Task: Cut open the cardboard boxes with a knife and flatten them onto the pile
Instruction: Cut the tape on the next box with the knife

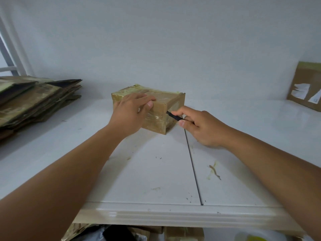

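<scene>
No text, brand or number could be read; the torn white label (301, 91) on the leaning cardboard (303, 80) was blank.

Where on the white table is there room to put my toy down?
The table is bare in front of the box, between the two arms, and between the right hand and the cardboard leaning at the wall. It is crowded around the box and by the flat pile.
</scene>
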